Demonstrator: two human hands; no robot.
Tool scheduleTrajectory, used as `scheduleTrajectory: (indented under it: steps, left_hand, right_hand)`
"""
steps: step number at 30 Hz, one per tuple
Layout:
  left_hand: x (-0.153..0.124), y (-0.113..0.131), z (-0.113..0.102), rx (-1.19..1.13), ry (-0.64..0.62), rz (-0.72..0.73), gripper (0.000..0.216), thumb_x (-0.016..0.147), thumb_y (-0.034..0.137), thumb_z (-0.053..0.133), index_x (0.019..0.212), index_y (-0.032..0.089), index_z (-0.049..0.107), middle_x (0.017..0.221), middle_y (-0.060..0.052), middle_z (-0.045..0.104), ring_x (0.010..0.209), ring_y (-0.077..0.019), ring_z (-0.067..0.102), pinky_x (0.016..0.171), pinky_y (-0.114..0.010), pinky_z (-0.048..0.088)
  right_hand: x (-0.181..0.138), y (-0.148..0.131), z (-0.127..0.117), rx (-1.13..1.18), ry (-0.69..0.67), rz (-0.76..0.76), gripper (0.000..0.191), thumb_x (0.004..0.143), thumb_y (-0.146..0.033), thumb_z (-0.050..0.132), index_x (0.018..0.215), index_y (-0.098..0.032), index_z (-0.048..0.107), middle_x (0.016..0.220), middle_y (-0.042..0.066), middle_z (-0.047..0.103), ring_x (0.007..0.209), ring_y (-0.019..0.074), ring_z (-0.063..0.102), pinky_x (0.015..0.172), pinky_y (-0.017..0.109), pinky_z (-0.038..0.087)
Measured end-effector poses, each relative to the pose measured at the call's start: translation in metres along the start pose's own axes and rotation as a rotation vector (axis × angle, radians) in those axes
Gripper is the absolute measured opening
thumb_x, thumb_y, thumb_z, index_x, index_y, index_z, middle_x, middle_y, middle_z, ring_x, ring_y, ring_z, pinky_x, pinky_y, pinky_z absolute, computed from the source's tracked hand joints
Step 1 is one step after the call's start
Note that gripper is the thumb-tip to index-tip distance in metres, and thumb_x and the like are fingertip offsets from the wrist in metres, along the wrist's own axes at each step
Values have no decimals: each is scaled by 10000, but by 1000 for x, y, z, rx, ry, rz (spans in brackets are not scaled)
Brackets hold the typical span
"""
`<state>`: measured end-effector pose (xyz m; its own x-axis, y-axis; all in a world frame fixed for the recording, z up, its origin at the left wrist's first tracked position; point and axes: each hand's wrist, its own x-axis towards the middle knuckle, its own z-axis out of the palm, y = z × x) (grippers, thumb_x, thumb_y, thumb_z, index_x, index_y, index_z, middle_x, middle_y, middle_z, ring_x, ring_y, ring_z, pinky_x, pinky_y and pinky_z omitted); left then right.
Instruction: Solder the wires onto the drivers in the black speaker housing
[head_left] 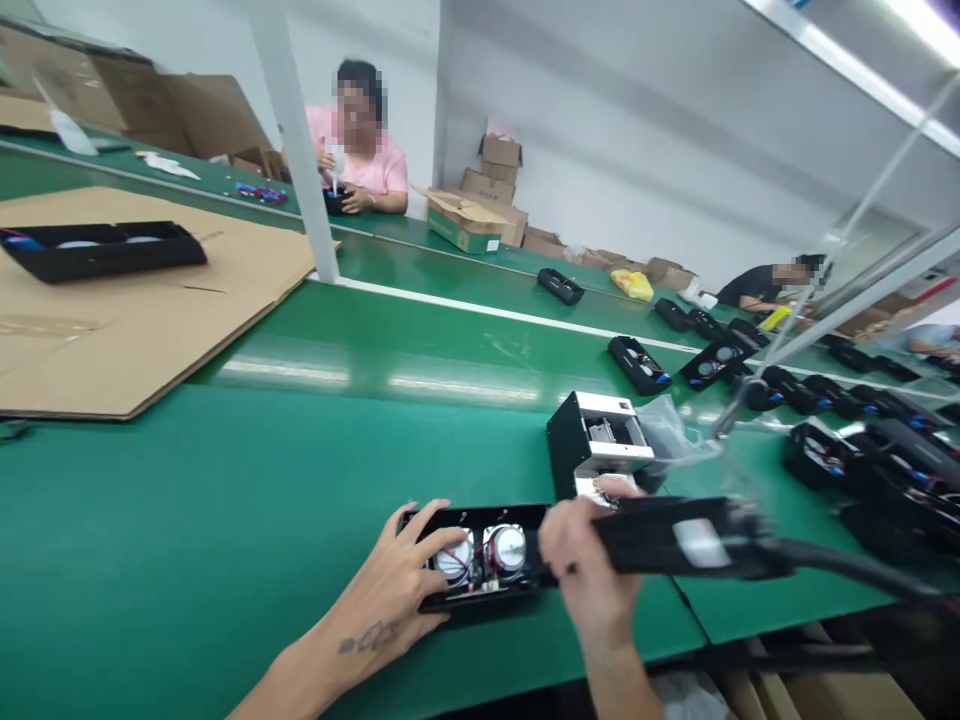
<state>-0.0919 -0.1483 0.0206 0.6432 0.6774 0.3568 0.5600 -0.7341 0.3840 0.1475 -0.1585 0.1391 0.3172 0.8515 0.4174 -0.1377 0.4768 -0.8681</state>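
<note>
A black speaker housing [487, 602] lies open side up on the green bench. Inside it sit two round silver speaker drivers [511, 549] with red and black wires. My left hand [411, 575] grips the left end of the housing, thumb at the near wall and fingers reaching over the far wall and the left driver. Held in my right hand [589, 550] is a black electric screwdriver [667, 538], lying nearly level over the right end of the housing. Its tip is hidden and blurred. Just behind my right hand stands a black and white screw feeder [600, 440].
A cardboard sheet [150, 350] at the left carries another black housing [105, 250]. Many housings [885, 460] crowd the right side. A white post [289, 140] rises at the bench's back. Across the line a co-worker in pink [386, 180] handles a part; another person sits far right.
</note>
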Motion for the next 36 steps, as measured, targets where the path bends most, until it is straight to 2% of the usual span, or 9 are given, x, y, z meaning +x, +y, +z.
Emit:
scheduleTrajectory:
  steps: [2,4,7,10,15,19,23,27,36]
  left_hand:
    - [-7,-5,-6,7,-8,15,222,754,359,980,802,276,779,1451,-15,712,1571,-433,427,1337,-719,158]
    - [-12,-3,-16,17,14,17,216,803,381,948,852,273,767,1486,-35,692,1631,-433,363,1362,-739,78]
    - [-6,12,-28,44,35,27,270,850,422,924,981,267,746,1439,-65,717,1647,-427,360,1374,-751,48]
    - [12,31,-29,45,-7,38,457,826,506,950,1139,272,713,1286,-51,783,1574,-443,487,1358,-798,78]
    - [34,48,-11,75,-70,10,576,760,627,966,1119,264,700,1012,-19,834,1467,-460,614,1321,-826,209]
    - [34,50,-2,170,-104,11,477,824,580,940,1058,248,690,807,-15,815,1507,-431,586,1322,-788,246]
    - [32,50,0,221,-122,21,355,905,457,893,1084,245,673,817,-27,832,1545,-375,556,1346,-702,255]
    - [32,50,0,228,-142,14,380,907,468,891,1100,241,656,793,-34,834,1559,-370,538,1327,-703,262]
    - [32,53,-2,210,-138,15,360,912,404,885,1114,239,637,820,-30,846,1563,-337,540,1383,-706,81]
  right_hand:
    - [35,-11,-31,-83,234,-133,439,952,-276,806,1297,-281,535,583,-139,573,475,122,523,548,278,486]
    - [67,-12,-64,-276,392,-213,511,894,-325,873,1296,-228,574,579,-128,607,476,126,535,598,310,507]
    - [94,1,-98,-417,426,-193,484,868,-423,888,1188,-211,592,581,-113,626,479,135,557,622,331,511]
    - [100,15,-109,-410,374,-152,462,854,-455,894,1085,-222,569,575,-109,614,458,134,549,567,318,486]
    - [85,12,-104,-377,199,-21,453,836,-433,912,1088,-209,609,543,-109,581,411,124,507,474,294,445]
    - [48,-10,-83,-140,100,68,402,907,-313,857,1218,-263,607,561,-122,552,421,110,482,454,263,424]
    - [6,-21,-49,79,21,41,334,1003,-231,728,1302,-315,605,577,-115,518,421,100,451,451,253,432]
    - [-19,-9,-23,148,-63,60,311,1054,-203,660,1329,-337,604,620,-106,519,453,94,489,470,241,459]
    - [-29,12,-17,115,-131,112,286,1080,-221,639,1328,-351,581,662,-105,526,454,102,520,450,244,473]
